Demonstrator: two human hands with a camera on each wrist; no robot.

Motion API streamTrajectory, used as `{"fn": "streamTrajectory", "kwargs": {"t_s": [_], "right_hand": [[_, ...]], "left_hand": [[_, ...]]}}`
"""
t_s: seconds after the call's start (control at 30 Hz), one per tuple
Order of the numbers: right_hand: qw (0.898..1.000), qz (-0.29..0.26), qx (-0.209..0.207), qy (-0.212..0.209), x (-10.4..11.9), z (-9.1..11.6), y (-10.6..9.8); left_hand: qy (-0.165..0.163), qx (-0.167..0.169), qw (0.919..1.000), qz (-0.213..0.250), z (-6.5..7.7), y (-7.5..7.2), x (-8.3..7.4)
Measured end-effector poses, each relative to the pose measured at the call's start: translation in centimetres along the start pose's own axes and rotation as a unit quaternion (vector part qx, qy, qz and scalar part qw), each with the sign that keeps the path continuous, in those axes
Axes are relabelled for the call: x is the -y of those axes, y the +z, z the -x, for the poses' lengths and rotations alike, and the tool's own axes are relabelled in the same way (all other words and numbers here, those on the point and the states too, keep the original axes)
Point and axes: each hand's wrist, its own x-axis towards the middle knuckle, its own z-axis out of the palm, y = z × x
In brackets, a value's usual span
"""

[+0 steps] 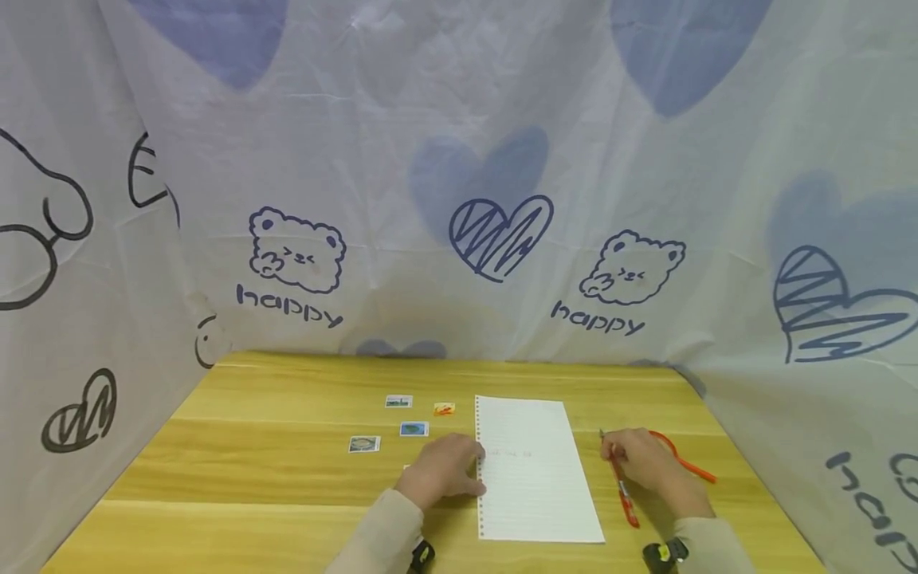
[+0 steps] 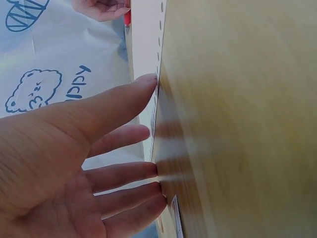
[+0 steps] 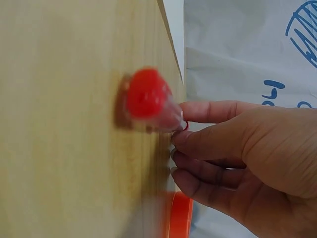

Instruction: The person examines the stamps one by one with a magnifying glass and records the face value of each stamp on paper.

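Note:
A white lined sheet of paper point(image 1: 534, 494) with punched holes down its left side lies on the table. My left hand point(image 1: 446, 469) rests at that left edge, its fingers extended; in the left wrist view the thumb point(image 2: 141, 87) touches the holed margin. To the right of the sheet, my right hand point(image 1: 638, 456) pinches a red pen point(image 1: 626, 498) between thumb and fingers near its tip end. The pen's red end point(image 3: 146, 94) points toward the right wrist camera. Behind the right hand lies an orange-red thing point(image 1: 694, 469) with a curved rim and a straight handle, partly hidden.
Several small stamp-like pictures lie left of the sheet, among them a blue one point(image 1: 413, 429) and a yellow one point(image 1: 444, 409). A corner of another shows by the left hand. Faint writing marks the sheet. A printed white curtain point(image 1: 402, 159) surrounds the wooden table point(image 1: 237, 462).

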Motion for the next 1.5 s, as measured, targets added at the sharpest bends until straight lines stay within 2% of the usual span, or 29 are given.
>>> {"fn": "streamTrajectory", "kwargs": {"t_s": [0.23,0.53,0.87,1.0,1.2,1.5], "right_hand": [[0.999,-0.031,0.018,0.0,-0.37,0.11,-0.12],[0.999,-0.045,0.022,0.009,-0.48,0.16,-0.02],[0.998,-0.052,0.031,-0.01,-0.37,0.13,-0.08],[0.997,-0.074,0.021,-0.016,-0.3,-0.02,-0.03],[0.996,-0.089,0.006,-0.001,-0.34,-0.29,-0.18],[0.991,-0.121,-0.064,-0.014,-0.3,-0.81,-0.35]], "left_hand": [[-0.002,0.001,1.0,0.005,-0.1,0.07,0.0],[0.001,-0.002,1.0,0.006,-0.2,0.24,0.22],[0.0,-0.001,1.0,0.009,-0.1,-0.04,0.02],[-0.004,0.003,0.9999,0.012,0.01,-0.09,-0.03],[-0.004,0.007,0.9998,0.019,0.04,-0.06,0.09],[-0.004,0.006,0.9998,0.02,-0.07,-0.06,0.14]]}}
